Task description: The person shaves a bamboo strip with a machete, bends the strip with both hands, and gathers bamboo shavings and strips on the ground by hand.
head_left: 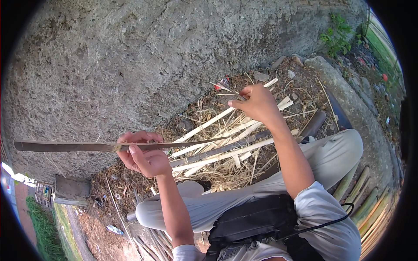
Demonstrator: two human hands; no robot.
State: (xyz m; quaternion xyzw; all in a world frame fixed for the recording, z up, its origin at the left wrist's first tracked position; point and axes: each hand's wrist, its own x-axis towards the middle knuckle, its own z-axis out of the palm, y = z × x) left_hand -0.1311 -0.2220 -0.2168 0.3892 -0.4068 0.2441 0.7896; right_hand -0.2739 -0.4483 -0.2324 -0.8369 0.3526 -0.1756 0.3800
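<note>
My left hand is closed round a long, dark bamboo strip, gripping it near a pale node. The strip lies nearly level, its broad end out to the left and its narrow end pointing right over the pile. Farther up and to the right, my right hand pinches a thin, pointed piece between thumb and fingers. Whether that piece is a blade or a sliver, I cannot tell. Beneath both hands lie pale split bamboo strips among curled shavings.
A rough grey wall rises directly ahead. My crossed legs frame the pile. A dark round pole lies by my right knee. Bamboo poles rest at the lower right, and a plastic bottle lies at the lower left.
</note>
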